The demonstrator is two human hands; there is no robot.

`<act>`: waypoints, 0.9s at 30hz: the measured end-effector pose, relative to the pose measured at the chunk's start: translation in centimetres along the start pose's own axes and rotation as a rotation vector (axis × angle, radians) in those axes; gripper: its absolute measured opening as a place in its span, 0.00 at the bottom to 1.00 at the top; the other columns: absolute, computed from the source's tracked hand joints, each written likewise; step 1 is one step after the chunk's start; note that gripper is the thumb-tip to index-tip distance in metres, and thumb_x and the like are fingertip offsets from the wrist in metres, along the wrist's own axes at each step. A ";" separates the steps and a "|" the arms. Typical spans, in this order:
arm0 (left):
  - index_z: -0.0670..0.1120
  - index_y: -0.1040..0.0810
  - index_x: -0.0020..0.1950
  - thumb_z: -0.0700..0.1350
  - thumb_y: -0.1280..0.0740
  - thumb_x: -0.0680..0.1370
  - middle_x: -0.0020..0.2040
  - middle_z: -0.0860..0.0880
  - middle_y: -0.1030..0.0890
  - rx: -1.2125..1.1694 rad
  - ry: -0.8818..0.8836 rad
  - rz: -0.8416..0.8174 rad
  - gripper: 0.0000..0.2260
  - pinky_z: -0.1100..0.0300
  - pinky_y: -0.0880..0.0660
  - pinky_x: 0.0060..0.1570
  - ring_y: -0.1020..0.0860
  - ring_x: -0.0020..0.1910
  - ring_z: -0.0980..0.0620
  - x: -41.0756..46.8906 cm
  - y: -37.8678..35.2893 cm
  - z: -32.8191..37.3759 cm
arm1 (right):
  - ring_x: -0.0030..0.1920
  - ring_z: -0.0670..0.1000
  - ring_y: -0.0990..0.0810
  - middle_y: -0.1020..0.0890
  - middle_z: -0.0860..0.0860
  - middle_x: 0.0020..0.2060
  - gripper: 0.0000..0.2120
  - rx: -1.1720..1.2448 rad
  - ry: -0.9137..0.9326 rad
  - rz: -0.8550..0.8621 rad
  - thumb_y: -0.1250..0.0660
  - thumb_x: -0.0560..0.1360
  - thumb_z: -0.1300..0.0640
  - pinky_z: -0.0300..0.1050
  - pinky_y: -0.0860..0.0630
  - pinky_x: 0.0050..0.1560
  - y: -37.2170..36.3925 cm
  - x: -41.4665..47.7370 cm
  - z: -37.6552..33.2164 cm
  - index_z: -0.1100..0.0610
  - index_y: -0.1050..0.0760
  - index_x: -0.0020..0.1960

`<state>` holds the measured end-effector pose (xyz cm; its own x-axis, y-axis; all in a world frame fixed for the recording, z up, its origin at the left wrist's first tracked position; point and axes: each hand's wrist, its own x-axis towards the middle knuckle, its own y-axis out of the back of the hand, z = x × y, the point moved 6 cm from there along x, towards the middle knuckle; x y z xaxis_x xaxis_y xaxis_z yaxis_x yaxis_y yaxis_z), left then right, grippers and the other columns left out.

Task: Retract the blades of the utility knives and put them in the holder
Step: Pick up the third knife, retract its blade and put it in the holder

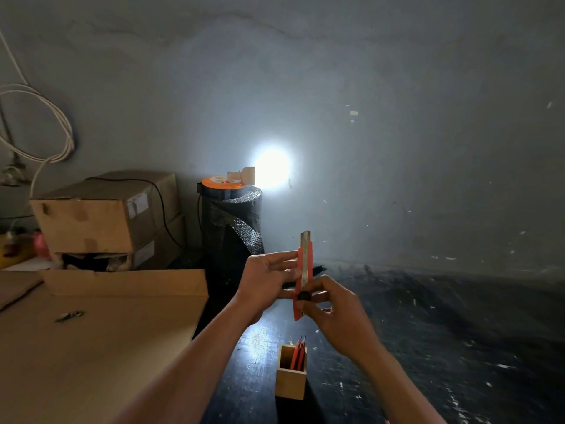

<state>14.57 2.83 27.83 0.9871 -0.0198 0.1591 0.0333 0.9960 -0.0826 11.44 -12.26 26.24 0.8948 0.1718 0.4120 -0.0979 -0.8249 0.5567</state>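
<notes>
I hold an orange utility knife (306, 264) upright in front of me, its steel blade sticking out of the top. My left hand (266, 286) steadies the knife's left side with fingers spread along the body. My right hand (333, 310) grips the lower part, thumb by the black slider knob (304, 296). Below the hands, a small square wooden holder (290, 382) stands on the dark table with a few orange knives (299, 354) in it.
A flat cardboard sheet (91, 347) covers the table's left side, with a small metal piece (68, 315) lying on it. Stacked cardboard boxes (101, 218) and a black bubble-wrap roll (232, 231) topped by a bright lamp (247, 175) stand at the back. Dark tabletop (443, 332) stretches right.
</notes>
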 end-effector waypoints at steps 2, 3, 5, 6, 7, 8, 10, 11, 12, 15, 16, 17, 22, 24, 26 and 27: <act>0.43 0.14 0.59 0.29 0.29 0.76 0.49 0.43 0.10 0.003 0.000 -0.003 0.15 0.51 0.14 0.40 0.11 0.45 0.42 -0.1 -0.1 -0.1 | 0.42 0.29 0.21 0.24 0.27 0.43 0.11 0.001 -0.007 0.014 0.26 0.73 0.48 0.25 0.29 0.42 0.0 0.0 0.1 0.38 0.28 0.48; 0.43 0.14 0.59 0.29 0.29 0.76 0.49 0.43 0.10 0.002 0.000 -0.004 0.15 0.50 0.14 0.40 0.11 0.45 0.42 -0.1 0.0 -0.1 | 0.43 0.30 0.21 0.24 0.26 0.43 0.12 0.005 -0.001 0.019 0.26 0.73 0.47 0.26 0.29 0.43 0.0 -0.1 0.1 0.38 0.28 0.50; 0.43 0.14 0.59 0.30 0.28 0.76 0.50 0.43 0.11 -0.004 0.002 -0.003 0.14 0.49 0.14 0.42 0.11 0.46 0.42 0.0 0.2 -0.3 | 0.46 0.29 0.20 0.23 0.25 0.43 0.15 0.012 0.020 0.013 0.26 0.74 0.50 0.24 0.27 0.41 0.1 -0.3 -0.1 0.34 0.28 0.52; 0.43 0.14 0.59 0.31 0.28 0.76 0.50 0.42 0.11 -0.007 0.005 0.004 0.14 0.49 0.14 0.43 0.11 0.46 0.42 0.0 0.3 -0.4 | 0.47 0.28 0.21 0.22 0.25 0.44 0.16 0.010 0.032 0.003 0.26 0.75 0.52 0.24 0.26 0.41 0.0 -0.3 -0.1 0.32 0.27 0.51; 0.43 0.14 0.60 0.31 0.28 0.76 0.50 0.42 0.11 -0.010 0.009 0.011 0.14 0.48 0.14 0.43 0.11 0.46 0.42 0.0 0.5 -0.5 | 0.49 0.29 0.20 0.21 0.25 0.44 0.17 0.003 0.039 -0.003 0.27 0.76 0.53 0.25 0.26 0.42 0.0 -0.4 -0.1 0.31 0.27 0.50; 0.43 0.14 0.60 0.31 0.28 0.76 0.50 0.42 0.11 -0.015 0.012 0.017 0.15 0.48 0.14 0.43 0.11 0.47 0.42 0.1 0.6 -0.6 | 0.49 0.30 0.20 0.21 0.25 0.44 0.16 -0.007 0.039 -0.002 0.27 0.76 0.53 0.25 0.25 0.42 -0.1 -0.3 0.1 0.31 0.26 0.49; 0.42 0.14 0.60 0.31 0.28 0.76 0.50 0.42 0.11 -0.021 0.019 0.016 0.15 0.48 0.14 0.44 0.11 0.47 0.42 0.1 0.6 -0.8 | 0.47 0.30 0.20 0.20 0.27 0.43 0.11 -0.016 0.016 0.009 0.26 0.75 0.51 0.27 0.26 0.45 -0.3 -0.2 0.4 0.36 0.25 0.48; 0.42 0.15 0.61 0.31 0.28 0.76 0.50 0.42 0.11 -0.019 0.019 0.012 0.15 0.46 0.14 0.45 0.11 0.47 0.41 0.1 0.5 -0.9 | 0.46 0.30 0.20 0.20 0.28 0.42 0.10 -0.010 0.002 0.019 0.26 0.74 0.50 0.27 0.28 0.45 -0.4 -0.2 0.5 0.39 0.25 0.48; 0.42 0.15 0.61 0.31 0.28 0.76 0.51 0.41 0.11 -0.013 0.015 0.008 0.15 0.45 0.14 0.46 0.11 0.47 0.41 0.1 0.5 -1.0 | 0.45 0.29 0.20 0.20 0.29 0.41 0.09 -0.002 -0.006 0.027 0.26 0.74 0.50 0.27 0.29 0.44 -0.4 -0.2 0.7 0.42 0.25 0.49; 0.42 0.14 0.61 0.31 0.28 0.77 0.51 0.41 0.11 -0.001 0.009 0.014 0.15 0.45 0.14 0.46 0.11 0.47 0.41 0.0 0.6 -1.3 | 0.47 0.28 0.21 0.20 0.29 0.41 0.09 0.010 -0.010 0.017 0.25 0.74 0.50 0.24 0.28 0.39 -0.7 -0.4 1.0 0.45 0.24 0.51; 0.42 0.14 0.61 0.31 0.28 0.76 0.51 0.41 0.11 -0.001 0.011 0.019 0.15 0.46 0.14 0.46 0.11 0.48 0.41 0.1 0.7 -1.4 | 0.48 0.28 0.21 0.20 0.29 0.42 0.10 0.011 -0.008 0.005 0.26 0.74 0.50 0.23 0.27 0.39 -0.7 -0.5 1.0 0.42 0.24 0.51; 0.43 0.15 0.61 0.31 0.28 0.77 0.52 0.41 0.11 0.004 0.011 0.025 0.15 0.45 0.14 0.47 0.11 0.48 0.41 0.1 0.8 -1.6 | 0.49 0.27 0.21 0.20 0.28 0.44 0.11 0.006 -0.003 -0.010 0.26 0.75 0.51 0.22 0.27 0.39 -0.8 -0.5 1.0 0.39 0.25 0.51; 0.42 0.15 0.62 0.30 0.29 0.77 0.51 0.41 0.11 -0.007 0.029 0.026 0.15 0.42 0.14 0.48 0.11 0.48 0.40 0.1 1.0 -2.5 | 0.47 0.26 0.22 0.19 0.31 0.42 0.07 -0.025 -0.039 -0.056 0.27 0.76 0.54 0.25 0.27 0.39 -1.2 -0.4 1.9 0.44 0.24 0.48; 0.41 0.15 0.61 0.30 0.28 0.76 0.51 0.41 0.11 -0.018 0.034 0.023 0.15 0.42 0.14 0.48 0.12 0.48 0.40 0.0 0.9 -2.8 | 0.45 0.27 0.21 0.18 0.33 0.41 0.07 -0.011 -0.065 -0.052 0.26 0.75 0.52 0.27 0.29 0.41 -1.5 -0.3 2.2 0.48 0.25 0.47; 0.41 0.16 0.62 0.31 0.28 0.77 0.52 0.42 0.11 0.000 0.025 0.030 0.15 0.47 0.14 0.46 0.11 0.48 0.42 0.0 1.1 -3.2 | 0.45 0.28 0.21 0.17 0.35 0.40 0.08 0.003 -0.078 -0.047 0.25 0.74 0.51 0.29 0.28 0.43 -1.7 -0.2 2.4 0.48 0.25 0.46; 0.42 0.16 0.62 0.31 0.28 0.77 0.53 0.42 0.11 0.014 0.020 0.035 0.15 0.49 0.14 0.45 0.11 0.48 0.43 0.0 1.2 -3.4 | 0.45 0.28 0.21 0.17 0.35 0.40 0.08 0.007 -0.080 -0.045 0.25 0.73 0.50 0.29 0.28 0.43 -1.8 -0.2 2.6 0.47 0.25 0.46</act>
<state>15.10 3.73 24.38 0.9906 0.0139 0.1363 -0.0037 0.9972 -0.0743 12.55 -12.19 23.29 0.9303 0.1654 0.3275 -0.0539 -0.8213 0.5679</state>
